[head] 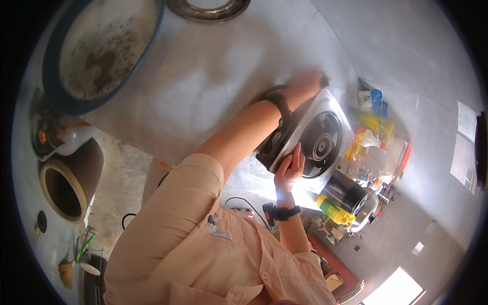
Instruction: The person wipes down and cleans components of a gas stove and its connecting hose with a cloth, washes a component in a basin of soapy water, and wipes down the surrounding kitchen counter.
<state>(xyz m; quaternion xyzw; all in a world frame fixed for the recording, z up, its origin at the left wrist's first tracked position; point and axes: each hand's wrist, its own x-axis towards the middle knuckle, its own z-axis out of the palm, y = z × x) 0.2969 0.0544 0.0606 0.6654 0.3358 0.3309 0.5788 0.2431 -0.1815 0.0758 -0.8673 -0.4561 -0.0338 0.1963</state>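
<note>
A gas stove with a shiny metal top (333, 105) and a round dark burner area (322, 146) stands before me, seemingly tilted. My right hand (290, 171) holds its near edge, with one finger extended over the top. At the far corner is my left hand (310, 80), blurred and stretched across the stove's dark side (272, 146). Something small and dark (324, 80) shows at its fingertips; what it is, and whether the hand grips it, I cannot tell. Both wrists carry black straps.
A blue basin (57, 85) of foamy water and a metal ring (211, 15) rest on the grey counter (183, 87). Behind the stove stand bottles (370, 137), a dark cylindrical container (343, 190) and a yellow-green bottle (331, 209). A large jar (65, 190) stands on the floor.
</note>
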